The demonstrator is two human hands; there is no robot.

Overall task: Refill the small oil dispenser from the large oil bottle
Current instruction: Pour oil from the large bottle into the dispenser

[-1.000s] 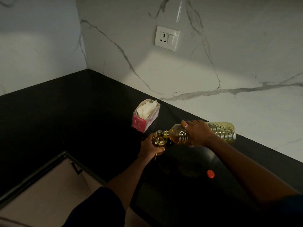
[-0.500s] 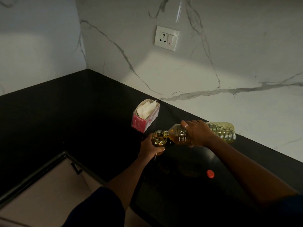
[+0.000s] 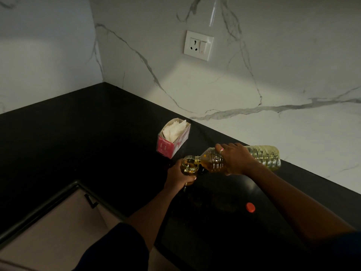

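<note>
right hand (image 3: 235,160) grips the large oil bottle (image 3: 261,157) tipped flat, its mouth at the rim of the small oil dispenser (image 3: 189,165) the left hand (image 3: 178,178) clutches, near the counter's (image 3: 78,137) back edge.

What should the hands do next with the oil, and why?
Probably the right hand should tip the large oil bottle back slightly, slowing the pour: its mouth is at the narrow rim of the small oil dispenser, gripped by the left hand, and oil already shows inside.

One bottle (image 3: 261,157), dispenser (image 3: 189,165), cap (image 3: 250,207), box (image 3: 166,146)
</note>
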